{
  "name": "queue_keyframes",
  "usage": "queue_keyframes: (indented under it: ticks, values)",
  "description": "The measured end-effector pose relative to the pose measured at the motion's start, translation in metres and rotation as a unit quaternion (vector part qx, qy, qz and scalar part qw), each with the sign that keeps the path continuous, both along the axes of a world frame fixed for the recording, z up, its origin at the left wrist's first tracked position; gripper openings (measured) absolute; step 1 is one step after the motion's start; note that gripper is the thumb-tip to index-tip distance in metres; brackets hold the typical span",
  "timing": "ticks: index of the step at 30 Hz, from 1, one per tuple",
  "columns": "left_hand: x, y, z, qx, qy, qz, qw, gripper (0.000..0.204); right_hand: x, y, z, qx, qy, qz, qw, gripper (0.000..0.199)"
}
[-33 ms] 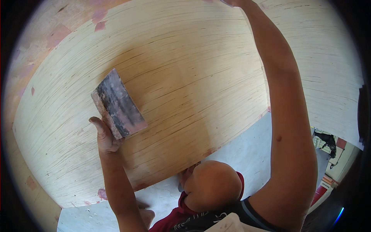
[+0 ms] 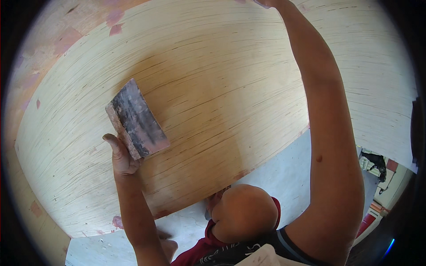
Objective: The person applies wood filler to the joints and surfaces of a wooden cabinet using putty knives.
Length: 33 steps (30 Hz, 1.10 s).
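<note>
The left hand, nearer, grips the flat scraper by its lower end before the plywood panel, the blade extending up and right, long axis slanting upper-left to lower-right, free long edge facing upper-right; the cropped right hand's state cannot be told.

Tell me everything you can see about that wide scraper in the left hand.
The wide scraper has a broad, flat, four-sided blade, perhaps metal, dark grey and black with pinkish smears. A paler, crusted strip runs along its left edge. It slants, its top leaning left, in front of the pale wood panel. The left hand holds its lower end, thumb raised alongside. Whether it touches the panel is unclear.
</note>
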<state>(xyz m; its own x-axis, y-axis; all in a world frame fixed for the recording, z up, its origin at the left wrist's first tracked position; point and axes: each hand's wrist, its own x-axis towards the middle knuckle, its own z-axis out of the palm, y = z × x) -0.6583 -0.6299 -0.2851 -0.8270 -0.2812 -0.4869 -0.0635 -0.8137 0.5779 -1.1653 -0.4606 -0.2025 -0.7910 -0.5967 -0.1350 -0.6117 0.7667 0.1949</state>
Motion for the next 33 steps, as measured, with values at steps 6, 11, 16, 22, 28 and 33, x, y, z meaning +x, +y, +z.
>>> queue_keyframes:
  ticks: [6,11,16,22,28,33]
  values:
    - [0.003,-0.005,-0.004,0.018,-0.002,-0.008,1.000,0.104,0.016,-0.014,-0.007,-0.011,0.007,-0.008,1.000,0.034]
    - [0.020,-0.009,-0.002,0.014,0.001,-0.001,1.000,0.086,0.092,-0.015,0.022,-0.027,-0.117,-0.004,0.993,0.032]
    - [0.002,0.013,-0.011,0.003,0.083,0.015,0.996,0.038,0.155,0.080,0.019,-0.506,-0.188,-0.060,0.840,0.027]
    - [-0.027,0.108,0.062,0.120,0.141,0.003,0.983,0.034,0.366,0.104,0.045,-0.528,-0.188,0.177,0.809,0.040]
    - [-0.005,0.118,0.092,0.023,0.176,-0.051,0.983,0.045,0.397,0.125,0.053,-0.442,-0.100,0.263,0.852,0.049]
    - [0.016,0.107,0.121,0.003,0.236,0.035,0.971,0.047,0.392,0.155,0.053,-0.354,-0.150,0.194,0.902,0.044]
